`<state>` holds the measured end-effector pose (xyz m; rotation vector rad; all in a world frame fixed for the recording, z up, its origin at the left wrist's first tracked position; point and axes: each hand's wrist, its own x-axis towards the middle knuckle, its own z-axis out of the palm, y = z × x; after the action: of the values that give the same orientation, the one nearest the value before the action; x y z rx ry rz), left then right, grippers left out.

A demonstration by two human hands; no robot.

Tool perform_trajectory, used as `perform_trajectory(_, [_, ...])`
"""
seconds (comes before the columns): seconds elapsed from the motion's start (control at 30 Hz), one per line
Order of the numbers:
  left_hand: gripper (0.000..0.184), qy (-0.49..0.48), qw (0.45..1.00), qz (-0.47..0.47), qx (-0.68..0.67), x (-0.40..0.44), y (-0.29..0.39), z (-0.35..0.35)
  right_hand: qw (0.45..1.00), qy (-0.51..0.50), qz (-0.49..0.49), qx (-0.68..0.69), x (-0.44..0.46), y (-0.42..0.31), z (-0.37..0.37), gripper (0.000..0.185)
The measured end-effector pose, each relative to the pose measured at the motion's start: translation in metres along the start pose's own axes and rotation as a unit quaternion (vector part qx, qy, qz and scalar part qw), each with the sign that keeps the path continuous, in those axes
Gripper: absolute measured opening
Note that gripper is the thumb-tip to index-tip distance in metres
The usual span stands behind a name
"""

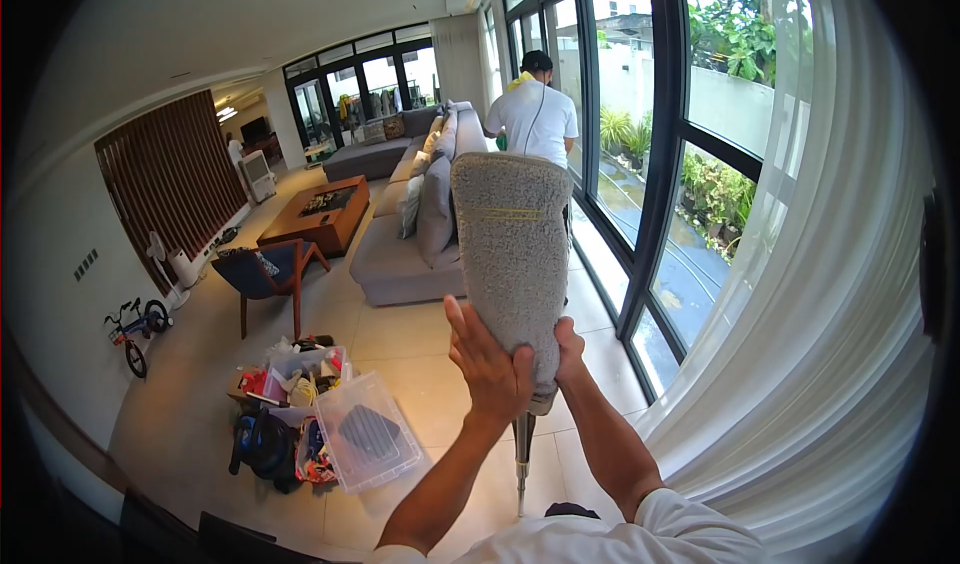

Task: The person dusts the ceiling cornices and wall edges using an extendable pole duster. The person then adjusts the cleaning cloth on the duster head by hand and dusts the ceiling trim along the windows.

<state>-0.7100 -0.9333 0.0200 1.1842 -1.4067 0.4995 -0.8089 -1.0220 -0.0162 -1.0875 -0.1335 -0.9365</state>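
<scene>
A long grey mop pad (512, 254) faces me, held upright in front of my chest. My left hand (490, 369) lies against the lower left side of the pad with its fingers stretched upward. At the lower right edge, my right hand (569, 352) has its fingers wrapped behind the pad, mostly hidden, with the thumb side showing. Below the pad, a metal pole (522, 454) runs down toward my body.
Beyond the pad, a person in a white shirt (538, 119) stands by the windows. Grey sofa (405, 264), wooden table (318, 214) and armchair (270, 276) are ahead left. Supply bins with a clear lid (370, 432) sit on the floor. Sheer curtain (800, 364) hangs right.
</scene>
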Motion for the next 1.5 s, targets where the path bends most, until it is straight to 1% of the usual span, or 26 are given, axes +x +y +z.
perform_trajectory(0.07, [0.085,0.017,0.999,-0.033,0.04,-0.002,0.004,0.004,0.998,-0.032,-0.046,0.038,0.004,-0.001,0.012,0.096])
perform_trajectory(0.13, [0.085,0.047,0.998,-0.01,0.047,0.061,0.028,-0.003,0.999,-0.023,-0.039,0.015,0.001,0.009,0.009,0.094])
perform_trajectory(0.2, [0.074,0.128,0.983,0.056,0.121,0.127,0.056,-0.013,0.995,-0.04,0.04,0.078,-0.001,0.029,-0.005,0.093])
perform_trajectory(0.23, [0.074,0.135,0.981,0.059,0.125,0.152,0.063,-0.018,0.992,-0.047,0.066,0.098,-0.001,0.033,-0.005,0.093])
perform_trajectory(0.3, [0.056,0.055,0.964,0.117,0.231,0.185,0.079,-0.029,0.997,-0.001,0.043,0.063,-0.004,0.022,0.016,0.092])
perform_trajectory(0.33, [0.056,0.059,0.964,0.121,0.229,0.193,0.091,-0.039,0.997,-0.004,0.038,0.06,-0.005,0.02,0.012,0.092])
perform_trajectory(0.37, [0.049,-0.128,0.964,0.048,0.228,0.201,0.105,-0.053,0.998,-0.013,0.048,0.049,-0.005,0.017,0.01,0.094])
perform_trajectory(0.47, [0.044,-0.312,0.924,-0.021,0.22,0.199,0.099,-0.045,0.998,-0.019,0.047,0.033,-0.005,0.012,0.011,0.093])
perform_trajectory(0.5, [0.05,-0.14,0.962,0.063,0.224,0.186,0.088,-0.027,0.998,-0.008,0.049,0.034,-0.006,0.008,0.013,0.092])
perform_trajectory(0.53, [0.056,0.038,0.963,0.146,0.222,0.172,0.078,-0.014,0.998,-0.005,0.049,0.035,-0.006,0.007,0.008,0.091])
perform_trajectory(0.57, [0.056,0.04,0.963,0.148,0.223,0.159,0.072,-0.007,0.998,-0.003,0.048,0.036,-0.005,0.006,0.003,0.091])
perform_trajectory(0.67, [0.076,0.01,0.983,0.086,0.163,0.099,0.056,0.014,0.996,-0.016,0.075,0.038,-0.007,0.002,-0.025,0.099])
perform_trajectory(0.7, [0.079,-0.015,0.99,0.074,0.118,0.071,0.047,0.021,0.999,-0.01,0.035,0.021,-0.006,-0.009,-0.019,0.101])
perform_trajectory(0.73, [0.079,-0.022,0.994,0.059,0.086,0.038,0.04,0.031,1.0,-0.002,-0.004,0.006,-0.009,-0.017,-0.014,0.103])
perform_trajectory(0.83, [0.079,-0.017,0.997,0.045,0.052,-0.01,0.041,0.048,1.0,-0.026,0.005,0.0,-0.021,-0.035,-0.023,0.107])
perform_trajectory(0.9, [0.079,0.002,0.998,0.051,0.037,0.019,0.059,0.059,1.0,-0.011,-0.005,-0.011,-0.029,-0.028,-0.036,0.097])
perform_trajectory(0.97, [0.076,-0.023,0.981,0.096,0.168,0.08,0.086,0.042,1.0,0.0,0.009,-0.006,-0.038,-0.022,-0.044,0.088])
perform_trajectory(1.07, [0.073,-0.029,0.972,0.124,0.197,0.136,0.116,0.036,0.997,0.011,0.039,0.066,-0.047,-0.012,-0.056,0.081])
perform_trajectory(1.1, [0.076,-0.038,0.964,0.123,0.231,0.129,0.115,0.041,0.996,0.015,0.044,0.078,-0.05,-0.013,-0.059,0.079])
perform_trajectory(1.17, [0.076,-0.016,0.985,0.097,0.142,0.093,0.101,0.059,0.997,0.018,0.035,0.073,-0.051,-0.018,-0.066,0.08])
perform_trajectory(1.23, [0.081,-0.053,0.996,0.045,0.053,0.035,0.08,0.077,0.996,0.065,-0.033,0.042,-0.053,-0.025,-0.074,0.076])
perform_trajectory(1.3, [0.066,-0.05,0.984,0.045,0.164,-0.011,0.073,0.084,0.995,0.089,-0.054,-0.007,-0.052,-0.055,-0.072,0.074])
perform_trajectory(1.33, [0.066,-0.053,0.984,0.043,0.162,-0.029,0.071,0.081,0.99,0.112,-0.066,-0.053,-0.056,-0.066,-0.07,0.071])
perform_trajectory(1.4, [0.08,-0.24,0.961,-0.105,0.084,-0.062,0.065,0.071,0.989,0.12,-0.077,-0.045,-0.063,-0.077,-0.069,0.068])
perform_trajectory(1.47, [0.096,-0.3,0.932,-0.199,-0.046,-0.098,0.044,0.057,0.982,0.133,-0.098,-0.091,-0.071,-0.106,-0.045,0.069])
perform_trajectory(1.5, [0.084,-0.208,0.951,-0.189,-0.13,-0.118,0.039,0.057,0.979,0.139,-0.111,-0.101,-0.076,-0.108,-0.042,0.072])
